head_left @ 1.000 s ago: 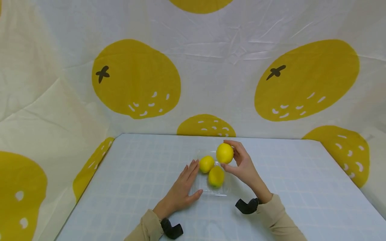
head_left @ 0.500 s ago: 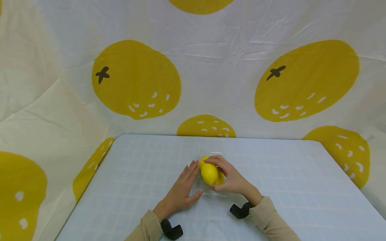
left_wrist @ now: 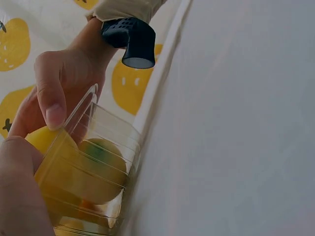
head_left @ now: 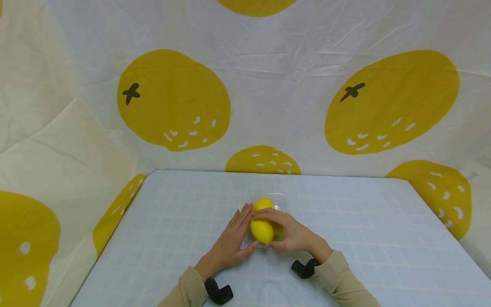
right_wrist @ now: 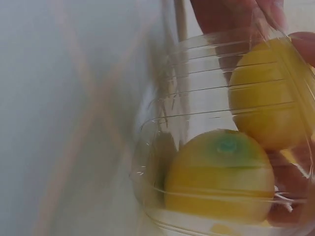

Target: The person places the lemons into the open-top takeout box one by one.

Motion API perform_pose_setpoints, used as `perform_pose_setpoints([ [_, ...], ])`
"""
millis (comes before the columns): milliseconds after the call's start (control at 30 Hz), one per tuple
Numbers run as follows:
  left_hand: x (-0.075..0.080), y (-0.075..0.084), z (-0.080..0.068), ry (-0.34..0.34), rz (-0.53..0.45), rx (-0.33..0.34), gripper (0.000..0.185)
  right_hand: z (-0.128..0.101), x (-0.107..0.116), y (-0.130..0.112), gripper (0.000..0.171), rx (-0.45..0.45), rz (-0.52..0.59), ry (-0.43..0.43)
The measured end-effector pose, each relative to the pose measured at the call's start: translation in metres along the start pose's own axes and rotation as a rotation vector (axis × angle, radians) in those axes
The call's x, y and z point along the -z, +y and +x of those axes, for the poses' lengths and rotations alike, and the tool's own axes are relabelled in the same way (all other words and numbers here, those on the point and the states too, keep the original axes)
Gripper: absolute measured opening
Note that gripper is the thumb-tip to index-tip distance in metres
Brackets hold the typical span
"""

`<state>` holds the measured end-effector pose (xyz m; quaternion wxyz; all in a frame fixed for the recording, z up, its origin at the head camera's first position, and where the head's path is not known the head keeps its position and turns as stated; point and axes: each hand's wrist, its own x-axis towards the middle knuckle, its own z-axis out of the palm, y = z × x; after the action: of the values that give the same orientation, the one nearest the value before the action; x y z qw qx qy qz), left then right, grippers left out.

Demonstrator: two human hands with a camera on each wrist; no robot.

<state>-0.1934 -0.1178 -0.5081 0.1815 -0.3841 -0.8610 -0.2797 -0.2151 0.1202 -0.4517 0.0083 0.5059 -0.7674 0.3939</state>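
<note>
Right hand point(head_left: 293, 234): fingers curled around one yellow lemon point(head_left: 262, 230), held low over the clear plastic tray point(head_left: 268, 197), just right of the left fingertips. Left hand point(head_left: 230, 245): fingers straight, resting flat on the worktop point(head_left: 383, 238) against the tray's left wall. Two further lemons point(right_wrist: 219, 177) lie in the tray, beside the right fingers.

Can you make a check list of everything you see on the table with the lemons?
Surface: table, pale blue check cloth.
Job's things: clear tray holding lemons; front lemon held at its near edge, back lemon behind it.
Clutter: nothing seen.
Hands: right hand grips the front lemon; left hand lies flat against the tray's left side.
Cables: nothing seen; black wrist cameras on both arms.
Surroundings: white curtain printed with big yellow fruit.
</note>
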Motion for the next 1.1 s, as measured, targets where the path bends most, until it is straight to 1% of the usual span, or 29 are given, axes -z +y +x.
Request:
perform_pose_setpoints([
  [100,0.0000,0.0021,0.0013,-0.002,0.005,0.004,0.081,-0.0011,0.0019,-0.0008,0.067,0.005,-0.004,-0.008],
  [200,0.0005,0.0019,0.0011,0.000,0.005,0.005,0.081,-0.0005,0.0006,-0.0002,0.060,0.007,-0.014,-0.005],
  [333,0.0008,0.0016,0.0007,-0.002,0.003,0.002,0.081,0.0005,-0.0013,-0.0004,0.053,-0.028,-0.027,0.016],
  [433,0.0009,0.0012,0.0004,-0.002,0.012,-0.005,0.080,0.0009,-0.0025,-0.0009,0.051,-0.051,-0.044,0.036],
  [567,0.0020,0.0013,0.0006,-0.004,0.014,-0.007,0.080,0.0008,-0.0022,-0.0018,0.051,-0.056,-0.088,0.061],
  [667,0.0023,0.0015,0.0006,-0.012,0.010,-0.002,0.081,0.0001,-0.0011,-0.0020,0.051,-0.059,-0.119,0.062],
  [800,0.0019,0.0011,0.0008,-0.019,0.012,0.005,0.081,-0.0002,0.0009,-0.0024,0.052,-0.065,-0.121,0.051],
  [900,0.0013,0.0008,0.0007,-0.024,0.018,0.008,0.081,-0.0001,0.0017,-0.0018,0.053,-0.072,-0.102,0.046],
  [1100,0.0026,0.0012,0.0006,-0.037,0.024,0.016,0.081,-0.0006,0.0010,0.0011,0.051,-0.060,-0.063,0.074],
])
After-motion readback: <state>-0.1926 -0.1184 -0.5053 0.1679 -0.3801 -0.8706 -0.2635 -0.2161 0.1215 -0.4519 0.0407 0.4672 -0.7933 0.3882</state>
